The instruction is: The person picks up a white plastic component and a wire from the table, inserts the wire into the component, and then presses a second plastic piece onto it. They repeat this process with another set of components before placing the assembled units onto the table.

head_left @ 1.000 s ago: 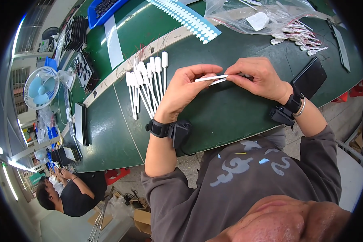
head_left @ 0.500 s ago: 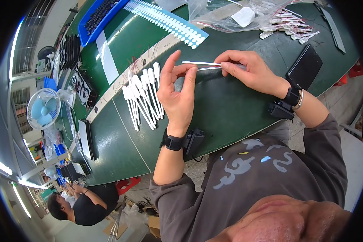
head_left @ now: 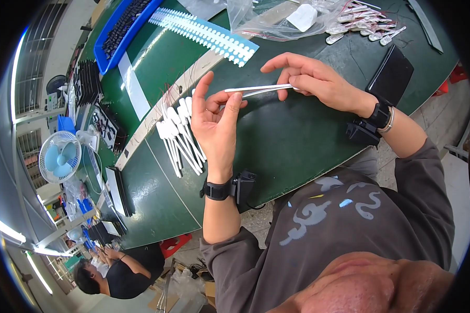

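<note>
Pinching the right end of a slim white piece, your right hand holds it above the dark green counter. Your left hand has its thumb and fingers at the other end, the index finger raised; you cannot tell from this view how firmly it grips. A second thin white length runs just below the first, between your hands.

On the counter just left of your left hand lies a cluster of white paddle-ended sticks, beside a pale strip that crosses the surface. Beyond it you have a blue tray of small dark pieces and a blue sheet with rows of white shapes. Past your right hand, a clear plastic bag lies near a heap of clear-ended pieces with reddish wires, and a flat black object rests near your right wrist.

Off to your left stands a fan with pale blue blades. Farther down that side, a person in a black top sits near a red stool, and bright tube lights show at the edge.
</note>
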A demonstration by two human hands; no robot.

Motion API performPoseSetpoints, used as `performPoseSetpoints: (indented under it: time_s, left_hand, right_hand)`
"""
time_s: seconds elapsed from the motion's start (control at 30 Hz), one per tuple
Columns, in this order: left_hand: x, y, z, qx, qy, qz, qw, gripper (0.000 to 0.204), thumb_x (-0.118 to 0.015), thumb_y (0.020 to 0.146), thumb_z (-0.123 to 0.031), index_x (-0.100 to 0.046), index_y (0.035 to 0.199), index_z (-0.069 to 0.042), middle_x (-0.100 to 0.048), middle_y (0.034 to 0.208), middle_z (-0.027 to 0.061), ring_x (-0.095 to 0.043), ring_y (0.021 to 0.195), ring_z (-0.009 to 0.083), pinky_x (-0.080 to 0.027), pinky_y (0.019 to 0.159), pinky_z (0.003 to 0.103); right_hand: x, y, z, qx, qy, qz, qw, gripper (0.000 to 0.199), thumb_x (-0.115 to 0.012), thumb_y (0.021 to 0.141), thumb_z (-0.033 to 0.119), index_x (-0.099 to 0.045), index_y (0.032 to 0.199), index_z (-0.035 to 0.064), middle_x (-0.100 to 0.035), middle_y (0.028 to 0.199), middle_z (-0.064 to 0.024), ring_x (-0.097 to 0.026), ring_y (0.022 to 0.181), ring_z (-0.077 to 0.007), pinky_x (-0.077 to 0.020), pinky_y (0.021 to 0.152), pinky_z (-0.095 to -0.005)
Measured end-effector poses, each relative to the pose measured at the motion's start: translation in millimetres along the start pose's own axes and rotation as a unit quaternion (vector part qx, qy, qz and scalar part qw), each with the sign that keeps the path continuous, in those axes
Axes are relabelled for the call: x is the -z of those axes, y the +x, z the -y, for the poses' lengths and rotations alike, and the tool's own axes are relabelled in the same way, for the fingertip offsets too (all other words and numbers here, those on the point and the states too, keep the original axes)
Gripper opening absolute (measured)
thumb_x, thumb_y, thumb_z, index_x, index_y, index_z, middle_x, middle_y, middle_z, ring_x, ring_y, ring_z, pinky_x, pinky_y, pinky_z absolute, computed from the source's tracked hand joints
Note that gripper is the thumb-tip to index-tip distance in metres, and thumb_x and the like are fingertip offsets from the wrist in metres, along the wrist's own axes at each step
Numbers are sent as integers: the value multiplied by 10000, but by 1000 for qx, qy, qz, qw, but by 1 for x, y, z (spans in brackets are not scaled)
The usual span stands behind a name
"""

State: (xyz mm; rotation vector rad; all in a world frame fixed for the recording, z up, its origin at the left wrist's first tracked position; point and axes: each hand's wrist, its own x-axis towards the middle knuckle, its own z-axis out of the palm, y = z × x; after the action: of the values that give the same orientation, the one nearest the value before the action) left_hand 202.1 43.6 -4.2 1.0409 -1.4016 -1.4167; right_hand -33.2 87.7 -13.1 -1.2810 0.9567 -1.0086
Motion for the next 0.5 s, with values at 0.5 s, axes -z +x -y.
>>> performPoseSetpoints:
  time_s: [0.5]
  left_hand:
    - [2, -2, -3, -25, -5, 5, 1000, 588, -664, 915, 11, -389, 1434, 23, -688, 1005, 111, -681, 894, 163, -572, 831, 284]
  right_hand:
    - [-3, 4, 0, -136, 2, 18, 991, 252, -528, 1020, 244, -642, 1126, 46, -523, 775, 60, -410, 644, -2, -320, 557, -171]
